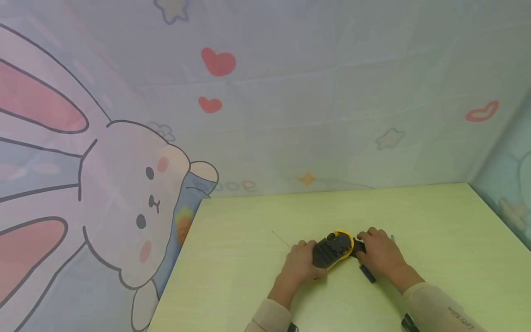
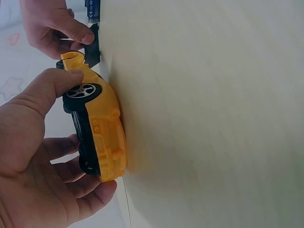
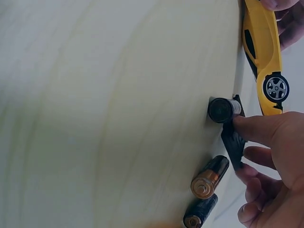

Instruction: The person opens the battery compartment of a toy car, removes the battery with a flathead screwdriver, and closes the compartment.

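Note:
A yellow toy car (image 1: pixel 347 237) lies wheels-up on the table, its black underside (image 1: pixel 325 253) facing up. My left hand (image 1: pixel 299 265) grips its side; the left wrist view shows the thumb (image 2: pixel 61 85) by a silver-spoked wheel (image 2: pixel 83 90) and the fingers spread along the other side. Just right of the car, my right hand (image 1: pixel 379 253) pinches a flat black plastic piece (image 3: pixel 232 145) like a battery cover, close over the table. One dark battery (image 3: pixel 222 110) lies beside this piece, near the thumb. Two more batteries, one copper-ended (image 3: pixel 208 178) and one dark blue (image 3: pixel 200 211), lie by the right fingers.
A thin wire (image 1: pixel 281 238) sticks out past the left hand over the pale table (image 1: pixel 232 276). Behind the table hangs a printed cloth (image 1: pixel 290 115) with a rabbit and hearts. Dark objects (image 1: pixel 408 323) show by the sleeves at the bottom edge.

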